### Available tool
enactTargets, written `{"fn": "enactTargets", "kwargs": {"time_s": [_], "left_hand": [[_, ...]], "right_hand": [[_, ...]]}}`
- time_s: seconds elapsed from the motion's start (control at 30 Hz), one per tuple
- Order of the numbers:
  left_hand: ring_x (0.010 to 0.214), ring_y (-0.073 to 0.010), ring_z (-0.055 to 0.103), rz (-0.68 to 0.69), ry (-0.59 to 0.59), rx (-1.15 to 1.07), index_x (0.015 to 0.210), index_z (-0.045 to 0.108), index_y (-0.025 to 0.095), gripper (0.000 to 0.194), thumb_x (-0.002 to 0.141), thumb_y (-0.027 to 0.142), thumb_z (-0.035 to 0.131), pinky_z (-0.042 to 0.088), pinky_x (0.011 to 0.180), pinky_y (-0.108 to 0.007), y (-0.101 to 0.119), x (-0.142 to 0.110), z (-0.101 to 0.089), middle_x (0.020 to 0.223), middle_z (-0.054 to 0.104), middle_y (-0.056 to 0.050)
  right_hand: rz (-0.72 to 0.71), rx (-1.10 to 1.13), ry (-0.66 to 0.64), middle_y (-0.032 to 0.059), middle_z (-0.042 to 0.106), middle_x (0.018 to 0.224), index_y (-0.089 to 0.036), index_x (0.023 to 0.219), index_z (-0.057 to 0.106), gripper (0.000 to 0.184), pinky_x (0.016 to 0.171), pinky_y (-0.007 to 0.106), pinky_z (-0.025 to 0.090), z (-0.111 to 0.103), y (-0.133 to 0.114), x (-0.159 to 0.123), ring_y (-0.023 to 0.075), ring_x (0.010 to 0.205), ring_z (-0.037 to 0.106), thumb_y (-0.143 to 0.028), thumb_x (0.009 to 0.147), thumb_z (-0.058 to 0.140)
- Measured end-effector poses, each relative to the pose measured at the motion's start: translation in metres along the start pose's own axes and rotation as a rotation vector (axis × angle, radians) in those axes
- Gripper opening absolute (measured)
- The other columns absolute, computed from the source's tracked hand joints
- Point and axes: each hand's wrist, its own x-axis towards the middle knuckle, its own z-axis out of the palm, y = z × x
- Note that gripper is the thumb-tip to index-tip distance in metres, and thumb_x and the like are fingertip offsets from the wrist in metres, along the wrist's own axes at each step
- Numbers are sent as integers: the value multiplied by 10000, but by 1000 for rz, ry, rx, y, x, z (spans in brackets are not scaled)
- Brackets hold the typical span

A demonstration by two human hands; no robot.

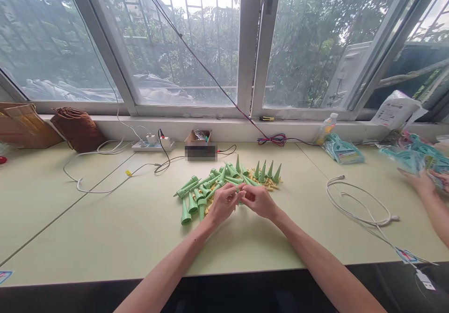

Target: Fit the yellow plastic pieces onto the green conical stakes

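Note:
My left hand (223, 202) and my right hand (258, 201) meet over the near side of a pile, fingertips closed together on a green plastic spike (237, 190). Most of that spike is hidden by my fingers. Left of and behind my hands lie several hollow green plastic spikes (192, 204) with wide collared ends. Several more green cones (277, 173) stand point up at the right. Among and beneath them are small yellow plastic pieces (271, 185).
A co-worker's hands (423, 184) handle bagged teal items (435, 161) at the right. Cables (358, 210) lie between us. A power strip (153, 145), small cardboard box (198, 137), brown bag (77, 128) and bottle (328, 126) stand along the window sill.

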Motion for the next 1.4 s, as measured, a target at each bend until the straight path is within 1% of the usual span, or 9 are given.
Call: {"fn": "enactTargets", "kwargs": {"time_s": [0.17,0.27,0.47,0.6,0.73,0.87,1.0,1.23,1.4], "left_hand": [[571,-77,590,24,-53,37,1173,685,203,330,953,407,548,554,512,-208,-2,0,2,907,605,-53],[656,-104,623,33,-46,39,1197,651,200,327,960,391,534,578,545,-221,-1,0,3,960,609,-70],[597,-91,595,-8,13,1,1188,603,174,328,982,403,491,561,512,-217,-2,0,4,939,614,-63],[604,-95,599,-9,18,20,1128,616,169,324,988,421,468,550,505,-216,-1,0,3,965,628,-73],[608,-95,600,-14,24,46,1086,626,158,335,992,431,456,539,509,-212,1,0,3,977,639,-80],[619,-96,606,-9,17,66,1052,634,150,339,999,425,442,527,515,-206,3,1,2,991,651,-86],[632,-99,605,12,20,88,1024,643,148,337,1004,413,436,518,523,-200,3,1,2,967,657,-80],[640,-100,578,35,22,111,962,656,150,344,1010,401,426,480,502,-185,5,1,3,902,648,-65],[644,-100,564,54,14,120,910,650,147,357,1015,393,414,454,494,-178,4,2,3,861,636,-57]], "right_hand": [[0,-14,30,-41,489,542,-202,755,598,187,502,228,356,2,2,-1,107,475,419,-335,887,595],[9,4,68,-48,484,539,-206,787,581,155,493,228,355,-1,0,0,106,466,415,-337,865,609],[61,-70,229,-64,370,504,-219,603,369,336,471,226,309,-9,-1,3,91,463,328,-300,865,562],[75,-100,302,-71,311,495,-219,581,322,393,457,227,275,-18,4,5,89,467,282,-327,886,545],[79,-157,402,-71,344,496,-212,579,361,369,464,220,296,-31,10,7,85,464,306,-315,868,566],[92,-205,581,-62,420,503,-196,655,514,249,487,217,347,-45,14,7,95,467,369,-310,870,567],[111,-239,677,-53,418,497,-197,621,489,328,478,215,331,-53,20,7,97,467,364,-348,910,525],[115,-280,685,-59,330,501,-216,565,335,415,487,228,289,-58,26,7,98,489,312,-350,905,529],[84,-306,578,-64,247,522,-219,554,270,411,491,243,253,-69,33,6,97,509,244,-303,857,534]]}}
